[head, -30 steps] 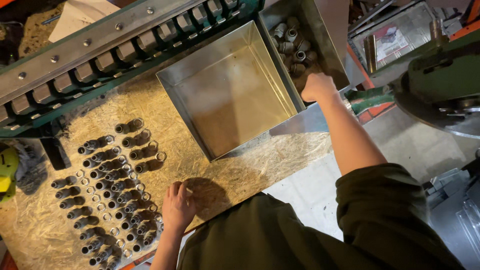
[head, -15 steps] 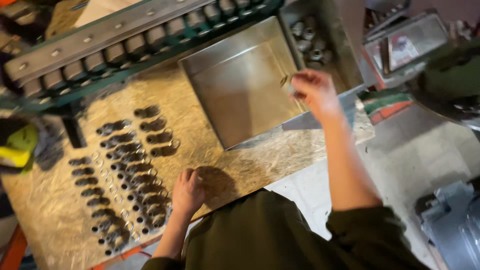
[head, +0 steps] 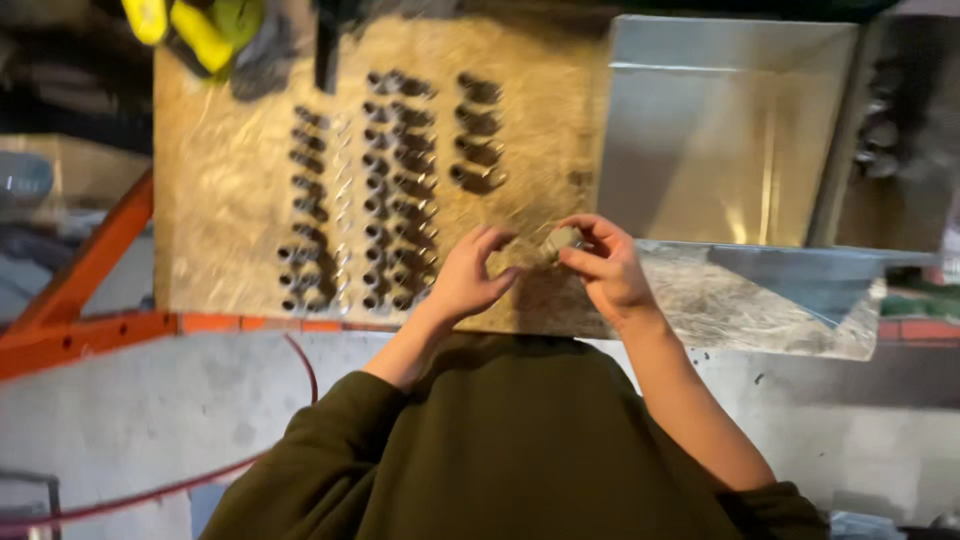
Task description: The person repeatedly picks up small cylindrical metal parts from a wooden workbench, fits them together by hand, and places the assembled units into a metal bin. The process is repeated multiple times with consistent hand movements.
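Observation:
My right hand (head: pixel 606 268) pinches a small grey metal fitting (head: pixel 562 240) between thumb and fingers, just above the near edge of the chipboard bench top (head: pixel 230 190). My left hand (head: pixel 468 275) is right beside it, fingers curled and apart, fingertips close to the fitting but holding nothing that I can see. Rows of several similar dark metal fittings (head: pixel 385 190) lie on the board to the left of both hands.
An open metal tray (head: pixel 700 140) sits at the right of the board, with another bin of fittings (head: pixel 885 120) beyond it. Yellow-green gloves (head: pixel 195 25) lie at the top left. An orange steel frame (head: pixel 90 270) and a red cable (head: pixel 300 370) are below left.
My right hand came back from the bin at the far right carrying a fitting and met my left hand, which lifted off the board. The view swung round over the board.

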